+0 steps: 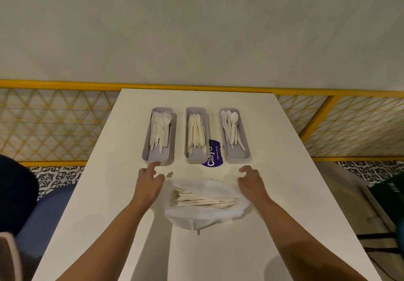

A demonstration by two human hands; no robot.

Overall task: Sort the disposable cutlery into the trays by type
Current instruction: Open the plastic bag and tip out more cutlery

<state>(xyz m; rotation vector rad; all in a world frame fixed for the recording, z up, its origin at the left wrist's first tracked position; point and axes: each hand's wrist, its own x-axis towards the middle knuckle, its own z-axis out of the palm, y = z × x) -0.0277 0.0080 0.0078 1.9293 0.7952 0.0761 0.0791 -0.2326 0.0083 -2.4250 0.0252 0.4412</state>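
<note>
Lying in a crumpled white plastic bag (196,216) on the white table (284,193), pale disposable cutlery (203,201) sits before three grey oblong trays (195,161). The left hand (148,183) stretches a forefinger to the left tray (147,158); the right hand (251,182) hovers loosely curled, both empty.

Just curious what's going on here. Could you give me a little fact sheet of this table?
left tray: forks
middle tray: knives
right tray: spoons
bag: white plastic, open on the table, unsorted cutlery inside
left hand: empty, forefinger by the left tray's near end
right hand: empty, at the bag's right edge
sticker: purple, between middle and right trays
</note>
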